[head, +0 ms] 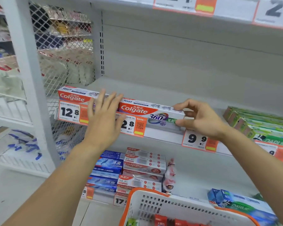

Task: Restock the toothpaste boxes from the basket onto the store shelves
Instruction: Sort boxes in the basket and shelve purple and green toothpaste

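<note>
Colgate box [151,110] lies lengthwise at front edge of the middle shelf [170,93], red end to the left, white end to the right. Right hand [201,118] pinches its right end, thumb under and fingers curled over the top corner, so that end is partly covered. Left hand [104,116] is flat, fingers spread and straight, holding nothing; it lies across the gap btwn this box and a 2nd Colgate box [75,95] further left on the same shelf, hiding the right end of that one and the left end of the first; can't tell if the two boxes touch. Price tags [69,112] along the shelf lip read 12.8 and 9.9, one partly behind the left hand. Green boxes [258,126] stacked at far right, cut off by the frame edge. Lower shelf carries blue boxes [109,167] and red-white Colgate stacks [144,165], labels blurred. Basket [178,207], white w/ orange rim, sits at bottom, cropped; only tops of a few red and green packs show inside. Upper tags are blurred, unreadable.
</note>
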